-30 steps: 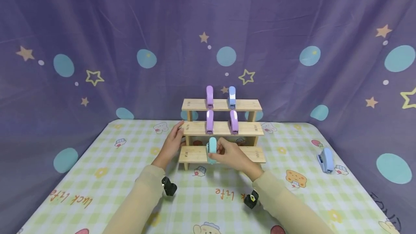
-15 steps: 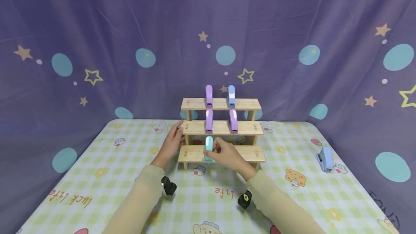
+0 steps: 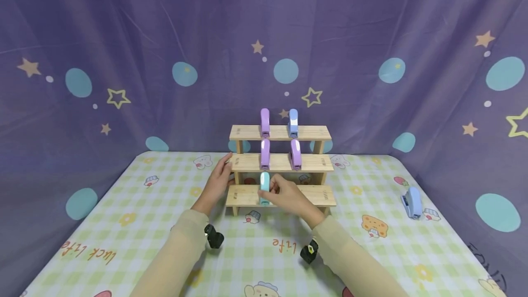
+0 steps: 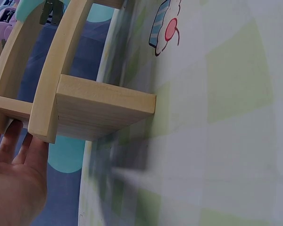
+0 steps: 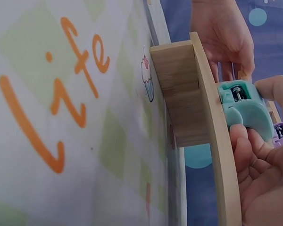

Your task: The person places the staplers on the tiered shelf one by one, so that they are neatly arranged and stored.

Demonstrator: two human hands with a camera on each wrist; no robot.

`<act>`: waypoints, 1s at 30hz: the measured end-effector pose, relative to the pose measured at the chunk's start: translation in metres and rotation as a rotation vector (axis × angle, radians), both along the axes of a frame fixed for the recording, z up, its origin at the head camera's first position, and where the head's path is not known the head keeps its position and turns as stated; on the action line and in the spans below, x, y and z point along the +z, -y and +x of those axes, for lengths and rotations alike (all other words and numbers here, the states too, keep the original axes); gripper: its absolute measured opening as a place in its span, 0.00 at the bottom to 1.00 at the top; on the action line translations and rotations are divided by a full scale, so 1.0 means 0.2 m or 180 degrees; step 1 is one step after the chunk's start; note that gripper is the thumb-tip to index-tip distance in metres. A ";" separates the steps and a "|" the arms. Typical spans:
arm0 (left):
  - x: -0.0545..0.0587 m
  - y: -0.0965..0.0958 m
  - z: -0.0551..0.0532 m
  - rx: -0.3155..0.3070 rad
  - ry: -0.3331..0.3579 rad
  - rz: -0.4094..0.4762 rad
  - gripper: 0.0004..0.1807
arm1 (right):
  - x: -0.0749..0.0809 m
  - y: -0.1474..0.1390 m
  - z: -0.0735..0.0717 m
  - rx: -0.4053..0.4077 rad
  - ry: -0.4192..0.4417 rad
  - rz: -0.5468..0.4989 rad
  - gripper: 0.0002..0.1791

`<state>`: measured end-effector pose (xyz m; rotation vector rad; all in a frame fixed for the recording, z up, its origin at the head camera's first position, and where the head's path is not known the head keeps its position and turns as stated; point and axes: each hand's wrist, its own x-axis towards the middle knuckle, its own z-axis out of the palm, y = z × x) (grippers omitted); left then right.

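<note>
A teal stapler point(image 3: 265, 180) stands on the bottom shelf of a three-tier wooden rack point(image 3: 243, 195), left of the shelf's middle. My right hand point(image 3: 290, 196) pinches it from the right between thumb and fingers. In the right wrist view, the stapler's metal front point(image 5: 238, 93) faces the camera, and its base is against the board. At the rack's left end, my left hand point(image 3: 216, 183) touches the middle board with fairly straight fingers, as the left wrist view also shows. Two purple staplers point(image 3: 265, 155) sit on the middle shelf. On the top shelf are a purple stapler point(image 3: 265, 123) and a blue stapler point(image 3: 293, 123).
Another blue stapler point(image 3: 412, 203) lies on the table at the far right. A checked, printed cloth point(image 3: 156, 228) covers the table. Behind the rack hangs a purple curtain point(image 3: 206, 26) with stars and dots.
My right hand has moved the teal stapler slightly left and straightened it on the bottom shelf; over the last half second it barely moves. My left hand keeps its place.
</note>
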<state>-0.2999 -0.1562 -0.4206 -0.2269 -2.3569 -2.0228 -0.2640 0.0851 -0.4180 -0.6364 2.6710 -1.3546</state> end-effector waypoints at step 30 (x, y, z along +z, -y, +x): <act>0.00 0.00 0.00 0.0031 0.0008 0.0014 0.28 | -0.01 -0.02 -0.02 0.0036 0.0107 -0.0007 0.26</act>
